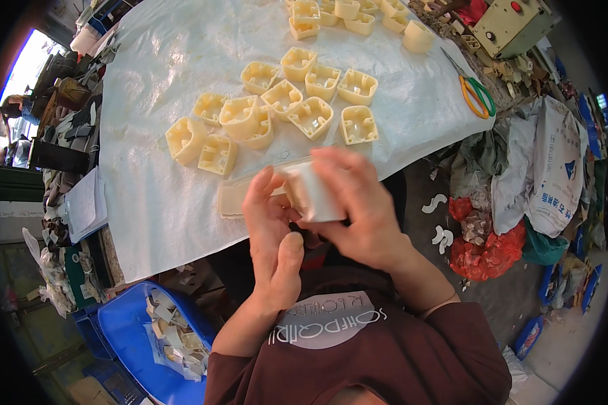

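Observation:
Between my hands, just over the near edge of the table, is a hollow cream plastic part with a white outer side [315,194], smeared by motion. My right hand [361,209] grips it from the right, fingers over the top and thumb beneath. Curled fingers of my left hand [270,233] support its left side, while the left thumb stands away from it. Behind them a flat beige pad or board [233,199] lies on the white sheet [148,223]. Several hollow cream plastic parts [311,118] with rounded corners are spread farther back, mostly with their openings up.
More cream parts [344,9] are grouped at the far edge. Scissors [476,94] with orange and green handles lie at the right. A blue bin [125,337] with scraps stands lower left. Red bags [483,253] and white sacks [554,169] rest on the right. A metal control box [513,27] is far right.

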`<control>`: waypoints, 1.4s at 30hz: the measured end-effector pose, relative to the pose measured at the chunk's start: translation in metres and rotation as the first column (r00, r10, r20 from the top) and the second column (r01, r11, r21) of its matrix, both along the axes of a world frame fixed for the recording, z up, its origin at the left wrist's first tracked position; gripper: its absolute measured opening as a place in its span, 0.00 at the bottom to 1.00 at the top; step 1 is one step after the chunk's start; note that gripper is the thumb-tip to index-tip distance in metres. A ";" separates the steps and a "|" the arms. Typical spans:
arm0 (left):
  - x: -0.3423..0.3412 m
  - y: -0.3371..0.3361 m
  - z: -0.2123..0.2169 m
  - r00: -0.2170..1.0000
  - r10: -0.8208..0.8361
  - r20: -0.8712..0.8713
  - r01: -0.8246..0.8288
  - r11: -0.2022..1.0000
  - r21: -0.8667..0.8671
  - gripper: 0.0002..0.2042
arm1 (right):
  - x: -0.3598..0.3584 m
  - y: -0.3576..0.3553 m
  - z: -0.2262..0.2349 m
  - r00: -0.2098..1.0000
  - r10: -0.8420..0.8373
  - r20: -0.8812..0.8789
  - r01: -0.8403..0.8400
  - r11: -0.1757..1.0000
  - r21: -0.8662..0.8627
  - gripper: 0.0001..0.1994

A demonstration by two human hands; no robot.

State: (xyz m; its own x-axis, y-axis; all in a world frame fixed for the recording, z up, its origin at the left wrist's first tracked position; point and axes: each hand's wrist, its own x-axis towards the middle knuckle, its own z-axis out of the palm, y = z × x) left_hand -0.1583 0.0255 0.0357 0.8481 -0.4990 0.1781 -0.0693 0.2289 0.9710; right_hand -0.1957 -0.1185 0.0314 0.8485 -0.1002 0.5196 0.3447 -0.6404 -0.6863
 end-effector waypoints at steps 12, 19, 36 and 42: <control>-0.008 -0.016 -0.001 0.909 -0.153 -0.387 0.031 0.952 -0.304 0.26 | -0.004 0.011 -0.022 0.962 0.271 0.028 -0.246 0.818 0.520 0.31; -0.003 -0.011 -0.004 0.859 -0.373 -0.351 0.110 0.803 -0.586 0.24 | -0.002 0.012 -0.011 0.902 0.421 0.092 -0.326 0.528 0.784 0.24; 0.009 0.008 -0.009 0.818 -0.464 -0.340 0.465 0.881 -0.086 0.34 | 0.013 -0.022 -0.008 0.703 0.709 0.047 -0.510 0.457 0.729 0.06; 0.008 0.002 0.001 0.881 -0.357 -0.310 0.377 0.926 0.007 0.29 | 0.009 -0.023 -0.005 0.888 0.457 -0.043 -0.430 0.862 0.269 0.07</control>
